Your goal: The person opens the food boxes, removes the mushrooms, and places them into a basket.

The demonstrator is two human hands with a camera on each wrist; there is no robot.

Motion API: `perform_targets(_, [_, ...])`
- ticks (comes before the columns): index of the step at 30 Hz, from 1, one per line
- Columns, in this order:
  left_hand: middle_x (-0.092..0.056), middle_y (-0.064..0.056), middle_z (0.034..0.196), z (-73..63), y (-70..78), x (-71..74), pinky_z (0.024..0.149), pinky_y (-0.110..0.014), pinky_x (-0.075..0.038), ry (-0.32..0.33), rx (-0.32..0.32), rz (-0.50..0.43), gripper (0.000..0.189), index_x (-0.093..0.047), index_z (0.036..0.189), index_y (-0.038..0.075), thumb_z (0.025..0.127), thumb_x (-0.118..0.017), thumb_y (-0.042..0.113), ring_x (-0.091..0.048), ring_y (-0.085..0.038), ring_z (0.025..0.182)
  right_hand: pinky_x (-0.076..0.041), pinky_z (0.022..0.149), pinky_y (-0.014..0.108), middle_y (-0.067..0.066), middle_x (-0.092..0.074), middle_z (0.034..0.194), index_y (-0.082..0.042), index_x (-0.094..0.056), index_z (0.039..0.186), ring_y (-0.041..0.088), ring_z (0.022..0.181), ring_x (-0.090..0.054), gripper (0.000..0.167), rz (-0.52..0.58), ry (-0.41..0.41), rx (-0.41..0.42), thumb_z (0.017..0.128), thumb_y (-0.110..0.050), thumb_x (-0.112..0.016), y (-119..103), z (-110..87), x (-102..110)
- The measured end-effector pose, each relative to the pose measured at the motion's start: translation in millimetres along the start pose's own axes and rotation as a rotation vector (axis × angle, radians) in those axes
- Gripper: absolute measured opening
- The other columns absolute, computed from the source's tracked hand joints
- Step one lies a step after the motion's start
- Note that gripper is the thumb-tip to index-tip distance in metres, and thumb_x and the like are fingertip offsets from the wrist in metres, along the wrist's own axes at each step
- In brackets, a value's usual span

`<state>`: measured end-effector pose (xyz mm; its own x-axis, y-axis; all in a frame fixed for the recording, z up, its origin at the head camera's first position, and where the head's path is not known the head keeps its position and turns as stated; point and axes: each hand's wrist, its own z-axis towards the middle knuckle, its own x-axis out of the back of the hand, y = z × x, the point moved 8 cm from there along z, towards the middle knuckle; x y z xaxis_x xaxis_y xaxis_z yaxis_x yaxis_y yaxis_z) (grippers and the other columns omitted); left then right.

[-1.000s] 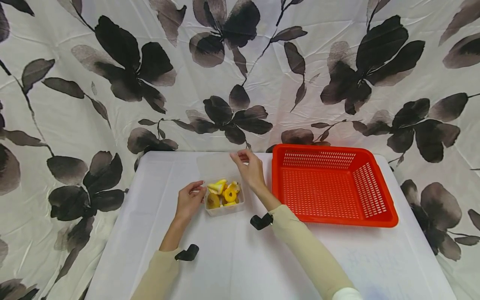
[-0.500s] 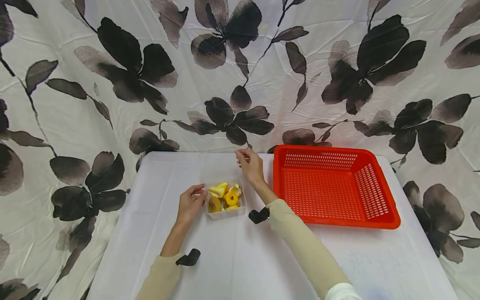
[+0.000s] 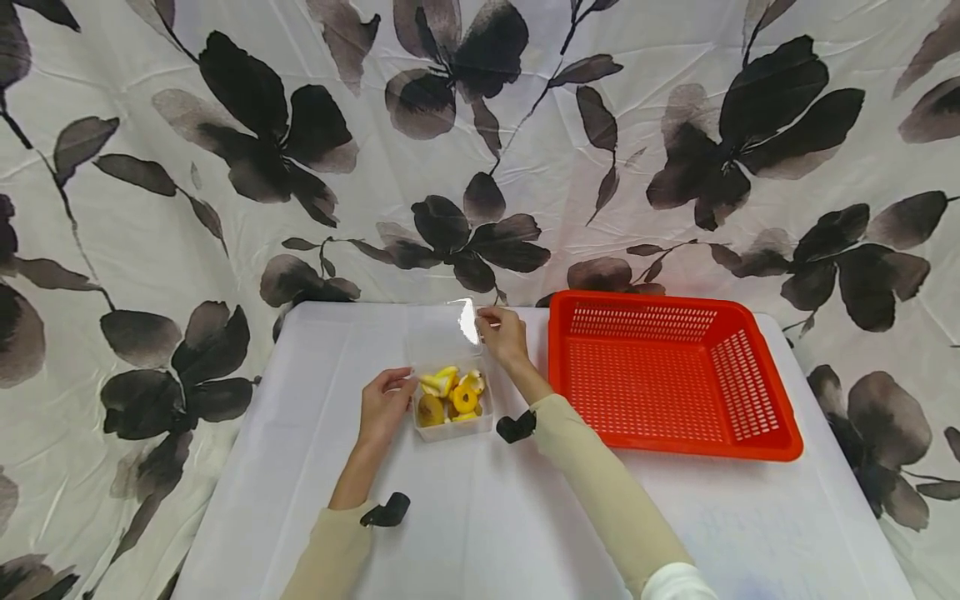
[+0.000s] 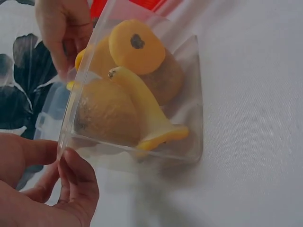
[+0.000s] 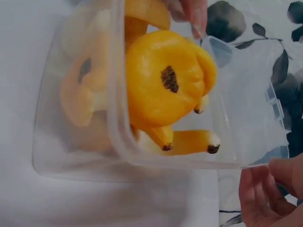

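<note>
A clear plastic box (image 3: 456,429) stands on the white table, holding several yellow and brownish mushrooms (image 3: 465,398). Its clear lid (image 3: 441,333) is raised behind the box, with bright glare along its right side. My left hand (image 3: 384,407) is at the box's left side; the left wrist view shows its thumb and fingers pinching the rim near a corner. With thumb and fingers, my right hand (image 3: 506,337) pinches the lid's right edge, seen at lower right in the right wrist view. There, the lid (image 5: 253,104) shows small clasp tabs on its far edge.
A red perforated basket (image 3: 637,387) sits on the table to the right of the box, close to my right forearm. Behind the table's back edge hangs a floral cloth (image 3: 315,250). Black wrist cameras (image 3: 516,427) are strapped at both sleeves.
The lid's tilt has changed and it now catches bright glare. My right hand has shifted slightly right and down while pinching it. The left hand stays at the box.
</note>
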<state>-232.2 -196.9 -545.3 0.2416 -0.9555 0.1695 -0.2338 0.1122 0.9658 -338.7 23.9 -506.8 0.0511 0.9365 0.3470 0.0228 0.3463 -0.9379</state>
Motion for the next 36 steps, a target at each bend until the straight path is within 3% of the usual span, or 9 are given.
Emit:
perform_targets(7, [-0.065,-0.014,0.099,-0.2,1.3,0.5,0.059,-0.018,-0.052,-0.028,-0.013,-0.064,0.032,-0.064,0.125,-0.012,0.097,-0.068,0.002,-0.058,-0.006,0.068,-0.06,0.072,0.03,0.016,-0.073,0.095,0.002,-0.074,0.103,0.033,0.083,-0.074,0.014,-0.016,0.03,-0.05,0.097,-0.01,-0.07,10,-4.8,2])
perform_targets(17, [-0.062,-0.005,0.096,2.8,-5.6,0.6,0.063,-0.018,-0.051,-0.006,0.0,-0.05,0.029,-0.067,0.124,-0.007,0.098,-0.068,0.006,-0.058,-0.004,0.068,-0.059,0.068,0.028,0.013,-0.069,0.089,0.001,-0.069,0.101,0.032,0.077,-0.072,0.015,0.011,0.014,-0.059,0.097,-0.014,-0.071,5,-16.5,7])
perform_targets(23, [-0.062,-0.005,0.097,2.8,-5.8,1.1,0.063,-0.018,-0.051,-0.001,0.004,-0.038,0.029,-0.066,0.124,-0.007,0.098,-0.068,0.006,-0.059,-0.004,0.069,-0.059,0.069,0.028,0.012,-0.07,0.086,0.0,-0.069,0.1,0.025,0.075,-0.072,0.014,-0.013,-0.038,0.012,0.098,-0.013,-0.07,-2,-24.5,2])
perform_targets(30, [-0.061,-0.008,0.101,1.0,-3.2,-1.1,0.065,-0.017,-0.051,-0.001,-0.007,-0.054,0.03,-0.065,0.125,-0.008,0.099,-0.067,0.005,-0.058,-0.004,0.07,-0.056,0.082,0.031,0.01,-0.07,0.092,-0.001,-0.07,0.099,0.022,0.086,-0.066,0.011,-0.074,-0.091,0.116,0.098,-0.012,-0.071,-11,-37.0,-2])
perform_targets(36, [-0.062,-0.009,0.102,0.7,-3.1,-1.8,0.066,-0.017,-0.051,0.002,-0.014,-0.062,0.031,-0.065,0.126,-0.008,0.099,-0.068,0.007,-0.058,-0.004,0.071,-0.057,0.086,0.03,0.012,-0.07,0.097,0.0,-0.069,0.105,0.024,0.09,-0.067,0.01,-0.061,-0.209,0.193,0.099,-0.009,-0.069,-20,-48.4,-16])
